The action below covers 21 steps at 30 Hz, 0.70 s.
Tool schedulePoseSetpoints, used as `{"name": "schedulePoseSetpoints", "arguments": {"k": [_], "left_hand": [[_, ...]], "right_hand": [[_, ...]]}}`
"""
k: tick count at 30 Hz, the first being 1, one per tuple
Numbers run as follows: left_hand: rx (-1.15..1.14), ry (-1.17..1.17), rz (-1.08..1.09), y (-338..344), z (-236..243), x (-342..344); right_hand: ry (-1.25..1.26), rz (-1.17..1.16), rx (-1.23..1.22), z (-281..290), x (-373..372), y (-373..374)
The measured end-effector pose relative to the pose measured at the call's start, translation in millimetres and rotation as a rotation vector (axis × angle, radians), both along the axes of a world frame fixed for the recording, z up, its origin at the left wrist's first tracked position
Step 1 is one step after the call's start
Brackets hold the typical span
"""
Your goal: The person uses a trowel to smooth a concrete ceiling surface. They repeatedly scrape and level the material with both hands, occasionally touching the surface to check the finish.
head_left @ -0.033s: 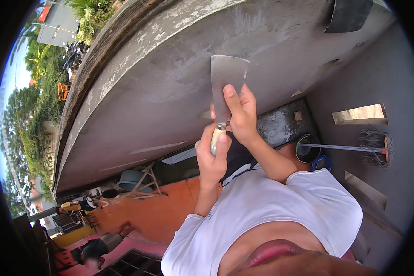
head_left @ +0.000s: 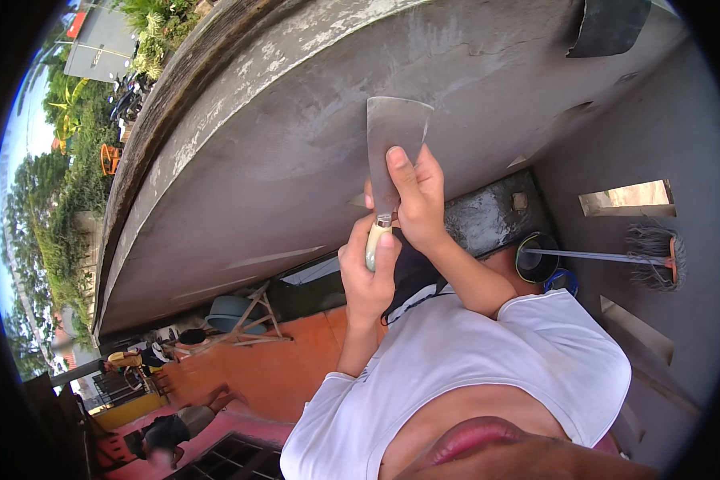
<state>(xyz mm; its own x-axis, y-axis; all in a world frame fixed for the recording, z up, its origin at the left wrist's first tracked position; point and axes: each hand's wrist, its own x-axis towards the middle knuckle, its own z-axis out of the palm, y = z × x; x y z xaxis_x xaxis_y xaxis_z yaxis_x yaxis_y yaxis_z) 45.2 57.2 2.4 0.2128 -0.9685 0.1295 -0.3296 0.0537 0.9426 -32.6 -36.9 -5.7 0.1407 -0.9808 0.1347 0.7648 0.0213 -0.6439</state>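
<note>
A wide steel scraper blade (head_left: pixel 394 126) with a pale handle is raised upright in front of the grey plastered wall (head_left: pixel 288 176). My left hand (head_left: pixel 364 260) is closed round the handle at its lower end. My right hand (head_left: pixel 416 196) grips the blade from the right side, thumb lying on the flat metal and fingers partly hidden behind it.
A mop (head_left: pixel 648 256) leans by a black bucket (head_left: pixel 536 272) at the right. A wooden stand (head_left: pixel 258 312) with a grey basin (head_left: pixel 226 312) is on the orange floor. Other people (head_left: pixel 180 432) are at the lower left. Plants (head_left: pixel 68 120) show beyond the wall's edge.
</note>
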Motion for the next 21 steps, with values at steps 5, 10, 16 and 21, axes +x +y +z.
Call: {"name": "schedulePoseSetpoints", "arguments": {"k": [5, 10, 16, 21], "left_hand": [[-0.041, -0.115, 0.014, -2, -4, 11], [0.028, -0.047, -0.049, -9, 7, 15], [0.034, 0.022, -0.041, -17, 24, 1], [0.015, 0.03, -0.045, -9, -5, 12]], "right_hand": [[-0.015, -0.054, 0.015, -6, 13, 2], [0.091, -0.262, -0.032, 4, 18, -6], [0.055, -0.198, -0.019, 18, 2, -9], [0.085, -0.245, -0.027, 7, 14, -4]]}}
